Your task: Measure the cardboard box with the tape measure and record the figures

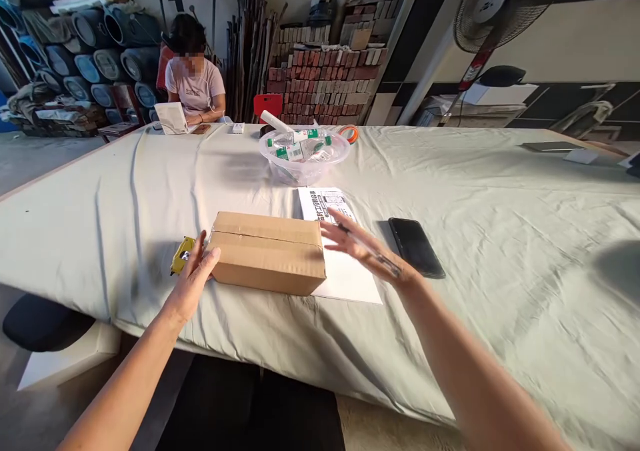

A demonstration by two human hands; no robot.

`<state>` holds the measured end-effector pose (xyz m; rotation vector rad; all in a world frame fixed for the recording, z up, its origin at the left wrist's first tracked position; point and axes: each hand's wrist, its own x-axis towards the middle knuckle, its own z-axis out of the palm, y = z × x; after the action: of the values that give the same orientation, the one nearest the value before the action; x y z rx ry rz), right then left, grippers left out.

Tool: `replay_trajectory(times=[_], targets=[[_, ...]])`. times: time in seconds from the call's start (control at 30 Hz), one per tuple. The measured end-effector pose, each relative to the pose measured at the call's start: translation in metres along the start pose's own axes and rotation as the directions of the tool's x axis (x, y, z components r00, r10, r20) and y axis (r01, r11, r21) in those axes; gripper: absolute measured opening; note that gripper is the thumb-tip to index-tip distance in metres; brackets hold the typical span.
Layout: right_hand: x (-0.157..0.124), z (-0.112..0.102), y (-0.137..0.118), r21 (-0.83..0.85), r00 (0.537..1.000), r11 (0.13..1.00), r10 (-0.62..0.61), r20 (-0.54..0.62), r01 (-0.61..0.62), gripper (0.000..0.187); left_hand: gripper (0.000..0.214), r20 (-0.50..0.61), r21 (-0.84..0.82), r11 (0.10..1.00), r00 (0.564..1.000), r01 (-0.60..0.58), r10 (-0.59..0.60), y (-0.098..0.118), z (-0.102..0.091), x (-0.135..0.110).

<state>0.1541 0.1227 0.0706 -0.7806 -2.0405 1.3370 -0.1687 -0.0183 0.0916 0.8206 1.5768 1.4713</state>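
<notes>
A taped cardboard box (267, 251) lies on the cloth-covered table (500, 224), partly over a printed paper sheet (340, 264). My left hand (193, 278) is open, fingers stretched, beside the box's left end, its thumb close to the box corner. My right hand (360, 246) is open and slightly blurred, hovering above the sheet just right of the box. A pen (370, 251) shows across that hand; I cannot tell whether it is held or lies on the sheet. A yellow utility knife (181, 254) lies behind my left hand.
A black phone (416, 246) lies right of the sheet. A clear bowl (305, 161) with small bottles stands behind the box, an orange tape roll (349, 133) near it. A person (194, 81) sits at the far end. A standing fan (500, 18) is at right.
</notes>
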Motion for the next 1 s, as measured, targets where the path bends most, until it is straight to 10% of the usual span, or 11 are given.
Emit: replay_trajectory(times=[0.13,0.33,0.57,0.83,1.0], targets=[[-0.013,0.003,0.036,-0.416,0.921,0.887,0.027,-0.388,-0.201,0.060,0.072,-0.028,0.151,0.956,0.966,-0.251,0.258,-0.022,-0.007,-0.023],[-0.044,0.035,0.071,-0.779,0.937,0.572,-0.050,-0.347,-0.258,0.045,0.075,0.038,0.573,0.705,0.873,-0.418,0.487,-0.075,-0.022,-0.052],[-0.048,0.038,0.075,-0.834,0.953,0.501,-0.054,-0.297,-0.231,0.043,0.066,0.389,0.777,0.219,0.723,-0.591,0.571,-0.126,-0.040,-0.052],[-0.049,0.037,0.086,-0.848,0.945,0.476,-0.095,-0.314,-0.234,0.042,0.068,0.478,0.789,0.053,0.666,-0.612,0.572,-0.131,-0.049,-0.054],[-0.050,0.037,0.087,-0.847,0.947,0.478,-0.088,-0.308,-0.231,0.042,0.058,0.444,0.775,0.178,0.723,-0.606,0.529,-0.127,-0.051,-0.059]])
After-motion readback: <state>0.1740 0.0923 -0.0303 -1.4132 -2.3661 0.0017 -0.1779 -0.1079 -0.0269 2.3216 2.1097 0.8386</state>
